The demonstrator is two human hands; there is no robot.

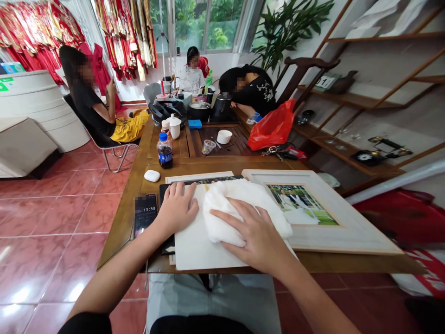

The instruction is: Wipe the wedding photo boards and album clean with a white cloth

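My right hand (255, 229) is closed on a bunched white cloth (222, 215), pressing it onto a white board (198, 253) at the near edge of the table. Part of the cloth spreads out to the right, beyond my fingers. My left hand (179, 206) lies flat with its fingers spread on the board's left side. Under the board a black panel (167, 243) shows along the left. To the right rests a white picture frame (344, 236) with a printed photo (299, 204) of a couple outdoors.
A phone (145, 213) showing a timer lies left of the board. Beyond it are a white case (152, 176), a cola bottle (165, 150), a white cup (224, 136) and a red plastic bag (273, 125). Several people sit around the table. Wooden shelves (347, 99) stand at the right.
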